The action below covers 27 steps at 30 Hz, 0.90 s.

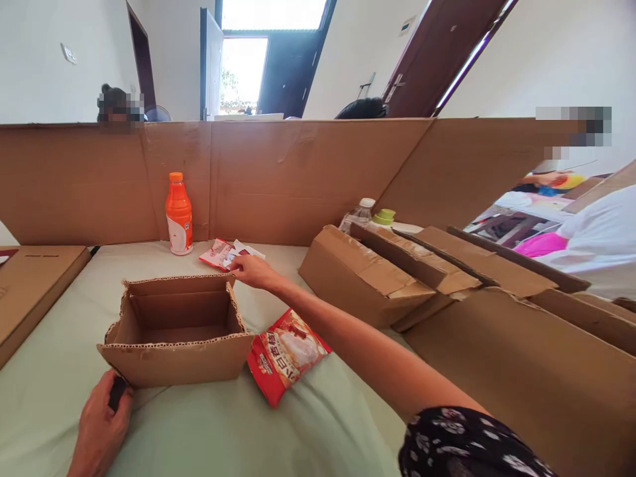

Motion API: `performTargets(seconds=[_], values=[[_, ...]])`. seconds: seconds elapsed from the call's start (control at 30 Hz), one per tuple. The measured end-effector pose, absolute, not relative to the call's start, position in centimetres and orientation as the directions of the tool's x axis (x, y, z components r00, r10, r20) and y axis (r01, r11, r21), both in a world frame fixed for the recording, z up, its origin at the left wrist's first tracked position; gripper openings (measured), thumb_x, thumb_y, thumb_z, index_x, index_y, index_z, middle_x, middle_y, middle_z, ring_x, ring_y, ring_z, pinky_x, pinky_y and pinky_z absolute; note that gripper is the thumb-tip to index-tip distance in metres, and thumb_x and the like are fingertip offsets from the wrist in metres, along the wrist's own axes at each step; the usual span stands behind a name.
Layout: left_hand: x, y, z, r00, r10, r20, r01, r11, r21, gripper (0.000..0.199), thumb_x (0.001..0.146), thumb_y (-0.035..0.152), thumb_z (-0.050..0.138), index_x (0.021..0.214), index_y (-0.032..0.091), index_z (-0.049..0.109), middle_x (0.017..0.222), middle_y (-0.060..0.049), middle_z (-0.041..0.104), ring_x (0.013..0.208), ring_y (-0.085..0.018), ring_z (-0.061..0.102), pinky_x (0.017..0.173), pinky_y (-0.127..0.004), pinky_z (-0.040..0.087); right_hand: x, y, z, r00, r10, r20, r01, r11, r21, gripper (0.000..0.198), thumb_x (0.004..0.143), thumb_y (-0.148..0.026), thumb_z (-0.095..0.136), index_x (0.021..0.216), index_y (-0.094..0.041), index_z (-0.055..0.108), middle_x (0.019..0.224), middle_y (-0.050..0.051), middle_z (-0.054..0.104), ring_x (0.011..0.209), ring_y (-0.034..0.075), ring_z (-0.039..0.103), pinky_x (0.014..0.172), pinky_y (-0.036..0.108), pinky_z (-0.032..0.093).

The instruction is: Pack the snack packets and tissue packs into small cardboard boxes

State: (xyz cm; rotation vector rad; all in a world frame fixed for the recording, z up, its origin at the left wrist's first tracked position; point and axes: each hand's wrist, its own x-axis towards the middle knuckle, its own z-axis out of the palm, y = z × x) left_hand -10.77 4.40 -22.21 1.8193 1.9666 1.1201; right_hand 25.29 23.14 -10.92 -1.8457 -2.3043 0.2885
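An open cardboard box (176, 364) sits on the pale green cloth in front of me. By its near left corner, my left hand (102, 421) is closed around a small black object (118, 393), whose kind I cannot make out. Stretched past the far right corner, my right hand (253, 270) has its fingertips pinched on a red and white packet (216, 254). Part of that packet lies behind the fingers. A red snack bag (288, 354) lies against the box's right side, below my right forearm.
An orange bottle (179, 215) stands before a cardboard wall (318, 175). Several cardboard boxes (368, 271) fill the right side, with a clear plastic bottle (362, 211) and a green lid (384, 216) behind them. A flat carton (44, 291) lies left. Other people are beyond the wall.
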Motion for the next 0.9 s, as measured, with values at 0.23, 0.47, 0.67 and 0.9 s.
performTargets(seconds=[0.23, 0.47, 0.67, 0.9], values=[[-9.6, 3.5, -22.1, -0.297, 0.909, 0.292, 0.704, 0.001, 0.711, 0.029, 0.084, 0.050, 0.053, 0.091, 0.024, 0.065, 0.081, -0.002, 0.071, 0.066, -0.020, 0.061, 0.053, -0.028, 0.047, 21.0, 29.9, -16.8, -0.111, 0.977, 0.184, 0.967, 0.149, -0.207, 0.067, 0.085, -0.022, 0.068, 0.148, -0.008, 0.048, 0.161, 0.026, 0.036, 0.146, 0.039, 0.034, 0.114, 0.052, 0.030], [-9.7, 3.4, -22.4, -0.304, 0.915, 0.264, 0.659, 0.002, 0.752, 0.030, 0.084, 0.051, 0.056, 0.095, 0.025, 0.067, 0.088, -0.003, 0.072, 0.078, -0.023, 0.065, 0.054, -0.028, 0.048, 21.2, 33.4, -17.3, 0.067, 0.977, 0.201, 0.898, 0.029, -0.439, 0.037, 0.097, -0.038, 0.065, 0.125, -0.013, 0.064, 0.132, 0.014, 0.063, 0.123, 0.028, 0.060, 0.107, 0.052, 0.046], [-10.6, 4.1, -23.1, -0.248, 0.919, 0.307, 0.685, -0.058, 0.727, 0.030, 0.083, 0.049, 0.055, 0.095, 0.025, 0.067, 0.086, -0.004, 0.073, 0.072, -0.022, 0.064, 0.050, -0.026, 0.047, 24.0, 29.8, -13.1, 0.276, 0.922, 0.273, 0.625, 0.044, -0.779, 0.040, 0.103, -0.046, 0.040, 0.100, -0.017, 0.067, 0.090, 0.006, 0.071, 0.093, 0.021, 0.067, 0.083, 0.035, 0.053], [-11.7, 4.6, -21.2, -0.266, 0.907, 0.328, 0.695, -0.055, 0.717, 0.043, 0.081, 0.050, 0.054, 0.112, 0.021, 0.065, 0.104, -0.009, 0.075, 0.089, -0.027, 0.071, 0.059, -0.031, 0.054, 28.0, 19.4, -10.7, 0.466, 0.835, 0.294, 0.115, 0.272, -0.955, 0.043, 0.085, -0.064, 0.043, 0.091, -0.024, 0.058, 0.069, 0.000, 0.065, 0.061, 0.020, 0.063, 0.051, 0.031, 0.050]])
